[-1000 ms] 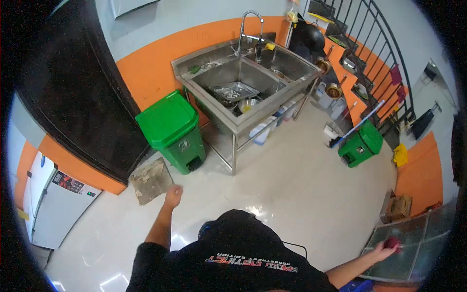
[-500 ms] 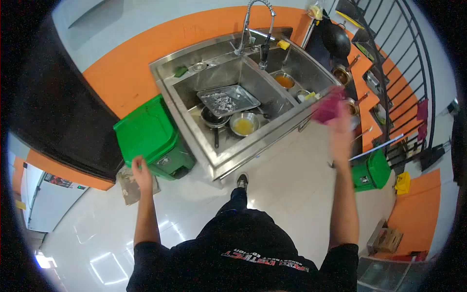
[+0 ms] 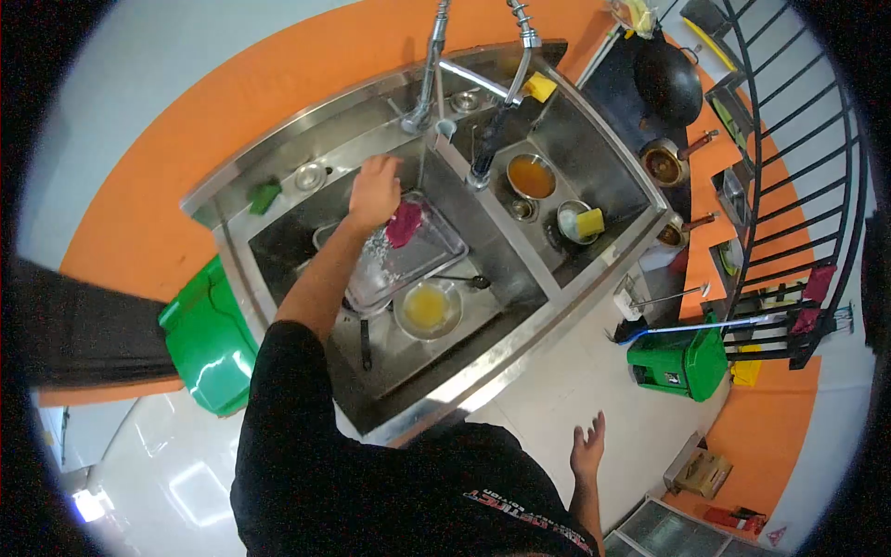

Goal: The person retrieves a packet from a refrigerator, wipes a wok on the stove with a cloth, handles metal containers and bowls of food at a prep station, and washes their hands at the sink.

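Note:
My left hand (image 3: 375,190) is over the left basin of the metal sink (image 3: 492,367), fingers loosely bent and apart, with nothing visible in them. Just beside it, a dark red cloth (image 3: 404,226) lies on a wet metal tray (image 3: 432,255). Below the tray is a metal bowl (image 3: 427,309) with yellowish liquid; a dark-handled pan is partly hidden under the tray. The spring faucet (image 3: 492,139) stands to the right of my left hand. My right hand (image 3: 587,447) is low on the right, beyond the sink's front edge, open and empty.
The right basin holds a bowl of orange liquid (image 3: 531,176) and a bowl with a yellow sponge (image 3: 589,222). A green bin (image 3: 212,339) stands left of the sink, another green bin (image 3: 682,362) to the right near the stair railing (image 3: 807,167). Pans hang beside the stairs.
The sink is nearer. The red cloth has left my right hand and is on the tray. My left hand has moved up over the left basin; my right hand has dropped lower.

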A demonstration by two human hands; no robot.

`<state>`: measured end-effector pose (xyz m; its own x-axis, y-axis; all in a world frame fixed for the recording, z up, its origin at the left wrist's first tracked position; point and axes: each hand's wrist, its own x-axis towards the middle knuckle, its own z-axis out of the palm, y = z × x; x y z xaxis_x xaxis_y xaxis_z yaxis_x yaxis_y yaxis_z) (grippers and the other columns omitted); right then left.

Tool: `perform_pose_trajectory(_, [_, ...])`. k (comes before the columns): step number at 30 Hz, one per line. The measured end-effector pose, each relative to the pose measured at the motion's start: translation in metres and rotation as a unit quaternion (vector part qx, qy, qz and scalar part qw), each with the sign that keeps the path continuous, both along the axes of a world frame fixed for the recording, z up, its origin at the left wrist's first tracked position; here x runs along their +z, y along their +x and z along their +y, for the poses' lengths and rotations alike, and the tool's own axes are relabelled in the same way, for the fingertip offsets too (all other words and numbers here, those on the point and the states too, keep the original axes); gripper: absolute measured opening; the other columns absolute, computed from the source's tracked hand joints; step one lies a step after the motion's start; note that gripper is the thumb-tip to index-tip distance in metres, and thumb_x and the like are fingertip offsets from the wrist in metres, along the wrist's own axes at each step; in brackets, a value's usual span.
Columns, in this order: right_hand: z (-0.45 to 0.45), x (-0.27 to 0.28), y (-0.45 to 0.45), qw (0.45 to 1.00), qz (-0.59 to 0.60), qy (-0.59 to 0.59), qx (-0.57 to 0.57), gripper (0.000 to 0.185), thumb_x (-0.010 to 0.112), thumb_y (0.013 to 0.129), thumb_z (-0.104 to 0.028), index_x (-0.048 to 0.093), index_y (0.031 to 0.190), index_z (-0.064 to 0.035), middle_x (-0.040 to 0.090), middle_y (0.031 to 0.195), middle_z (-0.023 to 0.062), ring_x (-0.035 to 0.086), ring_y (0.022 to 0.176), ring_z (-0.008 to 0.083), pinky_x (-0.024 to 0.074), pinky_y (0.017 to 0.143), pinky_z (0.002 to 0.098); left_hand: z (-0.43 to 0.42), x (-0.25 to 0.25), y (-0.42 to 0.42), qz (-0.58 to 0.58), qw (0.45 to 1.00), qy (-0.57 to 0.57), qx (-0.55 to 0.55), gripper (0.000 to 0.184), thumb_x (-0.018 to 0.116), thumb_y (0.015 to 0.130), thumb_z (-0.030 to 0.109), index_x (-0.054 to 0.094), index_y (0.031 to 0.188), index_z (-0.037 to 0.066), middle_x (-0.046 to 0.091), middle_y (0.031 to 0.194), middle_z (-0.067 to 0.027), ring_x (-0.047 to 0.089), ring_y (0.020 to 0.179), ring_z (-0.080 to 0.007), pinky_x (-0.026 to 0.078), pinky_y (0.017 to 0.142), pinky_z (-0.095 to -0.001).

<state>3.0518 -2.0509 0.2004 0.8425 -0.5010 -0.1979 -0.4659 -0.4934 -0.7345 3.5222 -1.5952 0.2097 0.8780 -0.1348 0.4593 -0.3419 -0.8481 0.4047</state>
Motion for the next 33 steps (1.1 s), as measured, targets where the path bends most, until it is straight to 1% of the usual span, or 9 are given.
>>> perform_pose_trajectory(6, [0.003,0.007,0.061,0.995,-0.013,-0.021,-0.096,0.059,0.058,0.089,-0.007,0.031,0.141,-0.0036,0.043,0.136,0.0199,0.046,0.123,0.0335,0.0412,0.098,0.0416,-0.028,-0.038,0.116,0.042,0.970,0.235,0.054,0.060,0.051,0.086,0.014,0.031,0.143,0.014,0.027,0.150,-0.0065,0.034,0.131,-0.0291,0.034,0.103,-0.0468])
perform_pose_trajectory(14, [0.097,0.079,0.351,0.951,-0.143,-0.048,0.269,0.054,0.058,0.091,-0.011,0.035,0.139,-0.0040,0.047,0.131,0.0137,0.053,0.106,0.0181,0.0456,0.088,0.0316,-0.032,-0.017,0.135,0.179,0.956,0.181,0.144,0.058,0.050,0.088,0.020,0.030,0.143,0.016,0.022,0.153,0.0029,0.045,0.125,-0.0313,0.035,0.100,-0.0505])
perform_pose_trajectory(17, [0.139,0.088,0.438,0.936,-0.195,0.002,0.294,0.055,0.059,0.091,-0.018,0.036,0.139,-0.0013,0.046,0.133,0.0180,0.050,0.117,0.0245,0.0414,0.097,0.0345,-0.037,-0.021,0.134,0.224,0.962,0.061,0.146,0.065,0.056,0.084,0.029,0.031,0.142,0.012,0.030,0.149,-0.0041,0.060,0.104,-0.0358,0.042,0.094,-0.0516])
perform_pose_trajectory(20, [0.182,0.093,0.496,0.920,-0.263,0.084,0.277,0.059,0.050,0.096,-0.036,0.036,0.137,0.0037,0.043,0.138,0.0248,0.045,0.126,0.0322,0.0334,0.106,0.0387,-0.039,-0.030,0.124,0.178,0.979,0.012,0.095,0.064,0.056,0.085,0.029,0.033,0.141,0.010,0.034,0.146,-0.0115,0.057,0.110,-0.0368,0.042,0.096,-0.0469])
perform_pose_trajectory(21, [0.194,0.093,0.504,0.933,-0.236,0.072,0.261,0.061,0.046,0.096,-0.040,0.037,0.137,0.0048,0.043,0.137,0.0263,0.044,0.127,0.0332,0.0322,0.107,0.0393,-0.032,-0.052,0.122,0.014,0.997,-0.070,-0.003,0.058,0.058,0.085,0.025,0.039,0.138,0.008,0.039,0.139,-0.0205,0.054,0.112,-0.0379,0.042,0.097,-0.0433])
perform_pose_trajectory(25, [0.223,0.078,0.493,0.927,-0.217,0.026,0.305,0.060,0.036,0.099,-0.043,0.043,0.132,0.0070,0.044,0.136,0.0271,0.042,0.128,0.0373,0.0314,0.107,0.0411,-0.035,-0.080,0.097,0.035,0.960,-0.278,-0.028,0.044,0.056,0.090,0.019,0.048,0.130,0.004,0.050,0.129,-0.0183,0.054,0.113,-0.0310,0.040,0.098,-0.0395])
perform_pose_trajectory(27, [0.216,0.068,0.496,0.929,-0.210,0.084,0.293,0.057,0.035,0.100,-0.042,0.046,0.129,0.0065,0.047,0.134,0.0252,0.045,0.125,0.0361,0.0331,0.106,0.0410,-0.026,-0.109,0.081,0.112,0.825,-0.551,-0.063,0.033,0.053,0.093,0.015,0.052,0.123,0.002,0.056,0.120,-0.0115,0.053,0.110,-0.0208,0.039,0.097,-0.0345])
perform_pose_trajectory(30, [0.198,0.068,0.537,0.903,-0.345,0.173,0.187,0.045,0.037,0.101,-0.033,0.052,0.121,0.0036,0.056,0.120,0.0166,0.051,0.115,0.0268,0.0374,0.100,0.0372,-0.002,-0.114,0.045,0.164,0.798,-0.579,0.038,0.031,0.053,0.094,0.024,0.053,0.123,0.012,0.055,0.120,-0.0032,0.052,0.104,-0.0131,0.040,0.082,-0.0261])
perform_pose_trajectory(33, [0.178,0.113,0.587,0.899,-0.393,-0.046,0.188,0.051,0.049,0.095,-0.035,0.045,0.128,0.0042,0.049,0.129,0.0206,0.049,0.117,0.0279,0.0373,0.101,0.0385,0.008,-0.099,0.010,0.135,0.786,-0.589,0.131,0.024,0.050,0.096,0.019,0.056,0.113,0.003,0.058,0.114,-0.0037,0.051,0.103,-0.0124,0.038,0.091,-0.0272])
